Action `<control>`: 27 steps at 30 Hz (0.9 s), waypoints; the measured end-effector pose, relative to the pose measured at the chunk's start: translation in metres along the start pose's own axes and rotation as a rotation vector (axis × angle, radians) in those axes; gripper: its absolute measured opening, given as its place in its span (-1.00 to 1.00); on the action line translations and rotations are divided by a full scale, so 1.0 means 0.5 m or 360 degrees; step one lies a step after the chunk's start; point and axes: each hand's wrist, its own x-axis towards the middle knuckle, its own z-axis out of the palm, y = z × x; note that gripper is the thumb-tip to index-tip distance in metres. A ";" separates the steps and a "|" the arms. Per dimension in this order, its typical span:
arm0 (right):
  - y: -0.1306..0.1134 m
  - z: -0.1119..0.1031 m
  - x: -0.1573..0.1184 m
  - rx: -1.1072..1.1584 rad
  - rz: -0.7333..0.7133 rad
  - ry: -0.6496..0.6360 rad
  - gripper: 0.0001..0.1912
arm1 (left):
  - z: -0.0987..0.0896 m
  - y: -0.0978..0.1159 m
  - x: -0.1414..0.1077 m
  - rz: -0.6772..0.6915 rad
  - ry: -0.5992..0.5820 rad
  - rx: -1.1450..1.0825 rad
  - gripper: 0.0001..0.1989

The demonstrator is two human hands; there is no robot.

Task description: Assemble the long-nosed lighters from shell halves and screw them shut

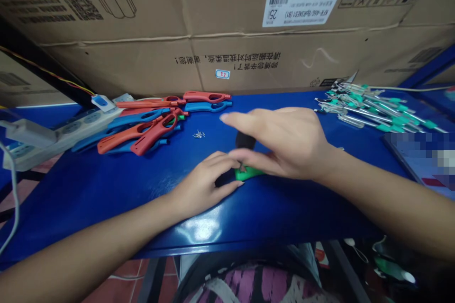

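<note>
My left hand (206,181) rests on the blue tabletop, thumb and fingers closed on the near end of a green plastic casing (248,173). Much of that casing is hidden under my hands. Above it, my right hand (293,142) is curled round the black handle of a screwdriver (245,140), its index finger stretched out to the left. The tool stands roughly upright over the casing, and its tip is hard to make out. Beyond my left hand lies a small scatter of tiny screws (199,135).
Red, orange and blue lighter casings (152,128) are piled at the left beside a white power strip (74,128). Metal rods with teal parts and wires (377,106) lie at the back right. A cardboard box (142,61) stands behind the blue table (117,189).
</note>
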 end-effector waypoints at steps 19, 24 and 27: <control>0.019 0.006 0.006 0.0102 0.0048 0.0088 -0.63 | -0.005 0.007 0.004 -0.0064 -0.0033 -0.0044 -0.81; 0.025 0.019 0.006 0.0481 0.0193 -0.0028 -0.62 | -0.004 0.005 0.004 -0.0075 -0.0012 -0.0043 -0.77; 0.032 0.023 0.003 0.0319 0.0094 0.0101 -0.63 | -0.004 0.005 0.004 -0.0074 -0.0003 -0.0029 -0.78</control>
